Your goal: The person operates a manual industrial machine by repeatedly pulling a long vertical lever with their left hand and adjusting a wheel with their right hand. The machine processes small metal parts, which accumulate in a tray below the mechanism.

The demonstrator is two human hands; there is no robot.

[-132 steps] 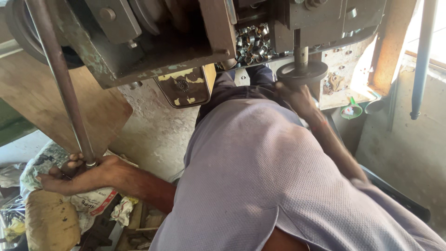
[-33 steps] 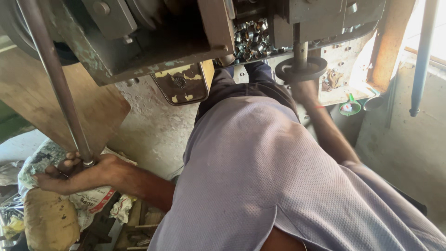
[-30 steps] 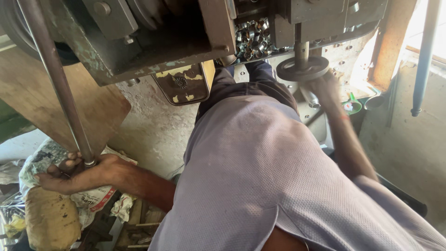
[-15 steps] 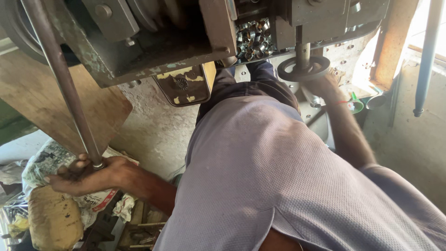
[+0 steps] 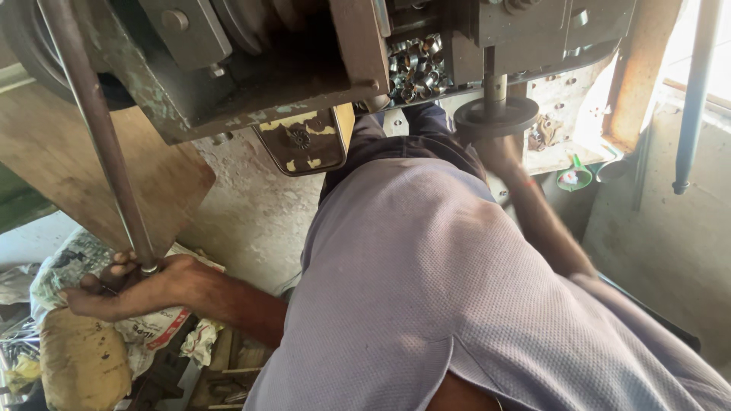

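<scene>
Two hands worked: our left hand (image 5: pixel 126 285) clenched the long steel rod's (image 5: pixel 99 137) lower end, rod rising steeply upward; our blurred right hand (image 5: pixel 499 152), grip unclear, reached under the round disc (image 5: pixel 495 118).

The machine's heavy metal frame (image 5: pixel 251 68) fills everything from ten to one o'clock, leaving no way through overhead. A long steel rod (image 5: pixel 99 144) slants down at nine o'clock to the left hand (image 5: pixel 129 288), with a wooden board (image 5: pixel 99 190) close behind it. Stuffed sacks (image 5: pixel 76 358) crowd eight o'clock. At one o'clock the round metal disc (image 5: pixel 496 116) caps the right hand (image 5: pixel 499 156), a tight slot. Bare concrete floor (image 5: pixel 259 221) at the centre offers open room.
</scene>
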